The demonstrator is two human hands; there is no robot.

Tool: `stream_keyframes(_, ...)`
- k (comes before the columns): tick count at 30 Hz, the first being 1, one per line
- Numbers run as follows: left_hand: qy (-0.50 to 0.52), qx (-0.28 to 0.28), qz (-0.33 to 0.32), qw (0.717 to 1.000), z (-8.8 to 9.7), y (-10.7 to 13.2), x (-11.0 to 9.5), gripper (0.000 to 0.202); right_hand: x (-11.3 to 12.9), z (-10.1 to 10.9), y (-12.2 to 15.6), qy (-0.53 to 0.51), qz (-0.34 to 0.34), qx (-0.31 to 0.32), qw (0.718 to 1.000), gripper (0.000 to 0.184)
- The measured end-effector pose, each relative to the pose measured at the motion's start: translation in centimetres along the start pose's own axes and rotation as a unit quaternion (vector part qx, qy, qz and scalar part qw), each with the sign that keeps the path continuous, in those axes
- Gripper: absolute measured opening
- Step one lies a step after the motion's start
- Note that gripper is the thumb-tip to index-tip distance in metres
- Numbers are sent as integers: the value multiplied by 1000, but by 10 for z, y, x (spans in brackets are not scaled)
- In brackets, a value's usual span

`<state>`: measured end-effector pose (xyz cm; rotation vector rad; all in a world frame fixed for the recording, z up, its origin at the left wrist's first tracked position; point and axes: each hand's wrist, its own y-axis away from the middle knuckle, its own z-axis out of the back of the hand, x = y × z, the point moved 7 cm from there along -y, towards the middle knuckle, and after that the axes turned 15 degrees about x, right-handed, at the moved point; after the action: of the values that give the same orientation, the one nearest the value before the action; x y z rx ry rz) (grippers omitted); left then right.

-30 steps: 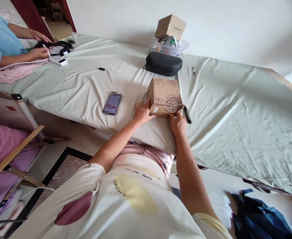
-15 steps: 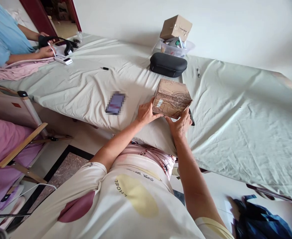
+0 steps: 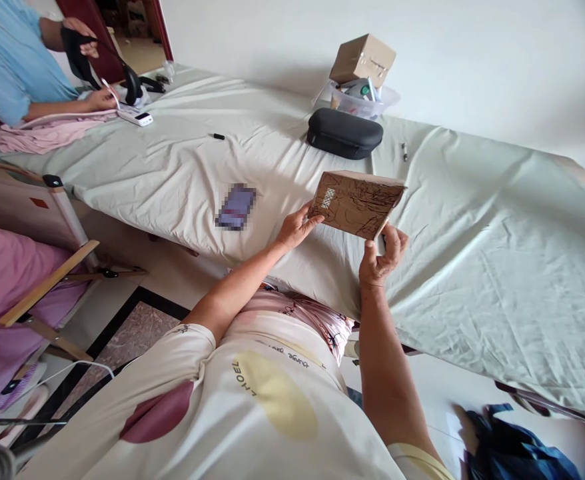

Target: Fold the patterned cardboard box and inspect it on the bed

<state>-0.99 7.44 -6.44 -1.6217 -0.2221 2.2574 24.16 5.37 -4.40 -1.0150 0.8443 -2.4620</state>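
Note:
A brown cardboard box (image 3: pixel 355 203), covered in dark scribbled lines with white lettering near its left end, is held tilted over the cloth-covered table, its broad scribbled face toward me. My left hand (image 3: pixel 296 227) grips the box's left end, thumb on the front face and the other fingers partly hidden behind. At the lower right corner, my right hand (image 3: pixel 382 257) closes on the edge with curled fingers, its thumb pointing up by the bottom edge. Left of the box, a phone-like flat item (image 3: pixel 236 207), blurred by pixelation, lies on the cloth.
Behind the box sits a black zip case (image 3: pixel 345 133). A plastic tub (image 3: pixel 355 103) with a plain carton (image 3: pixel 363 59) on top stands by the wall. Two small pen-like items (image 3: pixel 218 137) (image 3: pixel 405 152) lie around. At far left, a co-worker's hands (image 3: pixel 100 100) handle a black strap.
The box has tipped so its scribbled face shows more fully, and its right end has shifted right. My right hand has moved right and its grip has changed. The black item beside it is out of sight.

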Motion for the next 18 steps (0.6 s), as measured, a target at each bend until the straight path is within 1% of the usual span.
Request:
stream_keyframes(2,44,-6,-3,999,1,0,-3,57,0,2,0,1,2,-7,1000,78)
stream_keyframes(4,78,-18,10,997,2,-1,-1,53,0,2,-1,0,4,-4,1000,83)
stream_keyframes(8,157,-15,71,985,-2,-5,12,53,0,-1,-3,2,8,17,1000,88)
stream_keyframes(11,200,-17,89,976,-2,-5,17,53,-2,-2,-5,-1,14,24,1000,86)
stream_keyframes(14,220,-10,88,972,0,-4,15,53,-8,4,-6,-14,24,-1,1000,82)
stream_keyframes(18,225,10,91,970,1,-1,11,54,-21,15,-7,2,-1,-49,999,76)
